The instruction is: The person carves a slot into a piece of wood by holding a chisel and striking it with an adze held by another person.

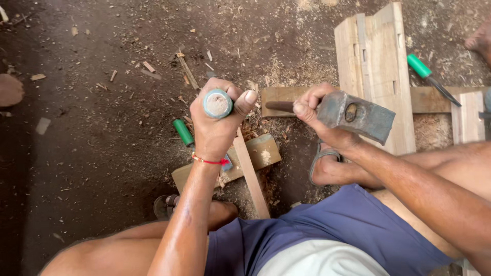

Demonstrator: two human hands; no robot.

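My left hand (217, 125) is closed around an upright chisel (217, 104) with a pale green handle, its worn butt end facing up. The blade end is hidden behind my wrist, over a small wooden block (261, 151) crossed by a thin wooden strip (251, 179). My right hand (312, 110) grips a hammer close to its grey metal head (358, 116), held level just right of the chisel's top. A red thread circles my left wrist. My sandalled feet rest against the wood, one on each side.
A second green-handled chisel (183, 132) lies on the dirt left of the block. A third one (432, 79) rests on planks at right. Notched boards (376, 66) lie at upper right. Shavings and sawdust cover the ground. Another person's foot (481, 41) shows at the far right edge.
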